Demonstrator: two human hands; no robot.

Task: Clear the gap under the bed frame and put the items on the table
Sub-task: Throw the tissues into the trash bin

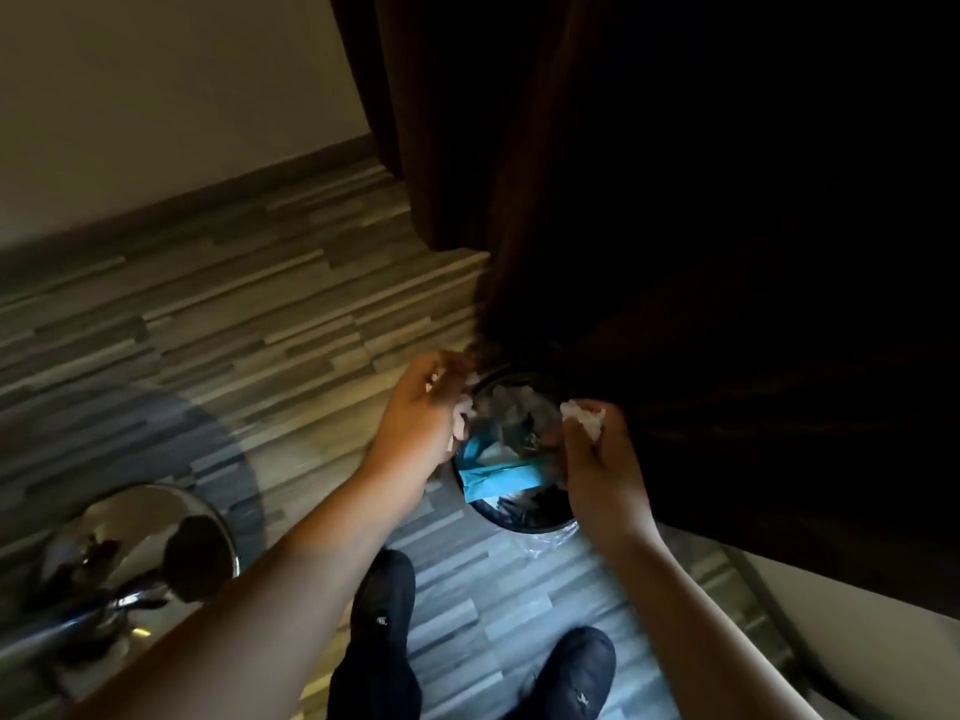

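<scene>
While curtain (675, 200) shadows the bin (519, 517), each hand (421, 413) (605, 459) clutches blurred white scraps (584, 415)

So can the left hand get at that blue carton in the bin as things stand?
Probably yes, but not freely. The left hand hovers at the bin rim, just above the blue carton, and nothing covers the carton. That hand already grips white tissue, so it must drop that first.

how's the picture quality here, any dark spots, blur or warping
Head view: the dark curtain on the right falls into near-black shadow; the left hand is smeared by motion blur over the bin; the floor planks bend with wide-angle distortion; the chrome table base shows glare.
</scene>
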